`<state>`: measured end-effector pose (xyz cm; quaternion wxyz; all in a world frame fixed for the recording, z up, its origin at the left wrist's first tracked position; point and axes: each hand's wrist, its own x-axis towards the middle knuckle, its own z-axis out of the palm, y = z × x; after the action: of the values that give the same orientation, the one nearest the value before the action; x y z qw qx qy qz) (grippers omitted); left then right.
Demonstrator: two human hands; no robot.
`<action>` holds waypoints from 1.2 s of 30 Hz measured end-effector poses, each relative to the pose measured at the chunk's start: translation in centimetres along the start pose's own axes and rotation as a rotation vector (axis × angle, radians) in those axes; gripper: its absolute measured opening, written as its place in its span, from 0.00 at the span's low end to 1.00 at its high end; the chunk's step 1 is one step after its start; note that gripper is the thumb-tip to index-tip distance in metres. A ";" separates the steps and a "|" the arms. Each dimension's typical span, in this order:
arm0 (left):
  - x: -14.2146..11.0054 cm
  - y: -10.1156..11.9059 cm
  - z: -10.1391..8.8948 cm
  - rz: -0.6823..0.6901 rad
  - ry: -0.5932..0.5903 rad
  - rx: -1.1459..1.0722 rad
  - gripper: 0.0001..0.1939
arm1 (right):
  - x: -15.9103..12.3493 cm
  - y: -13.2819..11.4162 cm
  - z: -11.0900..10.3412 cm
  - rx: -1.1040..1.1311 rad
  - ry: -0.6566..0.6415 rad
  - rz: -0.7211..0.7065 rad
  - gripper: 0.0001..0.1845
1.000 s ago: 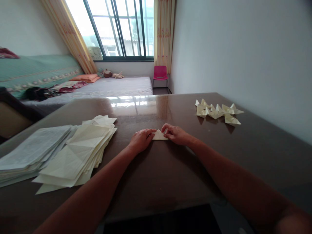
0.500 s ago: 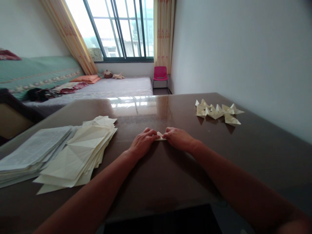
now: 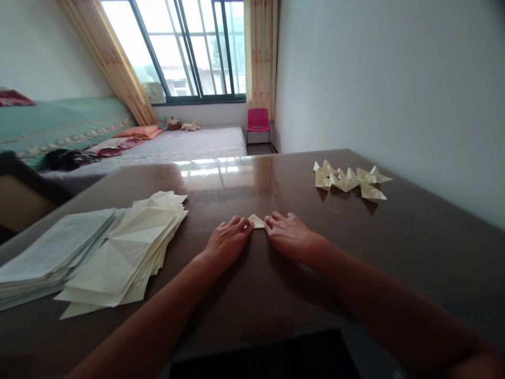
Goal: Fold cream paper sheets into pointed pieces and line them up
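Between my hands a small folded piece of cream paper (image 3: 257, 221) lies on the brown table, its visible part a low triangle with the point away from me. My left hand (image 3: 231, 236) has its fingers closed on the paper's left corner. On the right corner, the fingers of my right hand (image 3: 287, 233) are bent together and press down. Both fingertips cover the paper's ends, so its full outline is hidden. To the left lies a stack of creased cream sheets (image 3: 122, 258). Several folded paper pieces (image 3: 347, 180) with raised points stand at the back right.
Beside the creased sheets is a pile of printed paper (image 3: 55, 247). The glossy brown table (image 3: 252, 295) runs up to a white wall (image 3: 390, 79) on the right. Beyond it are a bed (image 3: 213, 141) and a pink chair (image 3: 258, 120) under the window.
My fingers have shifted slightly outward toward the paper's corners, and more of its triangular middle shows. Both hands stay at the paper. The whole view has tilted slightly.
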<state>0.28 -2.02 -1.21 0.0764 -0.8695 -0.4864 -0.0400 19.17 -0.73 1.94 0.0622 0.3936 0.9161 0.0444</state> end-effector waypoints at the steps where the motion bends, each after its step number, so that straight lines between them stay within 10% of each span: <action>1: 0.0 0.0 -0.1 -0.004 -0.003 -0.008 0.18 | 0.0 0.0 0.0 -0.003 -0.003 -0.015 0.15; 28: 0.4 -2.7 1.8 -0.080 0.192 -0.273 0.19 | 4.1 3.7 3.6 0.390 0.319 0.074 0.17; 36: 0.9 -3.6 2.2 -0.168 0.242 -0.513 0.18 | 4.4 3.2 3.9 0.397 0.425 -0.094 0.12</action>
<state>-2.37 0.98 -2.95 -0.0921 -0.8058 -0.5181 -0.2715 19.05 4.74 -1.80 -0.2074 0.3371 0.9166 -0.0570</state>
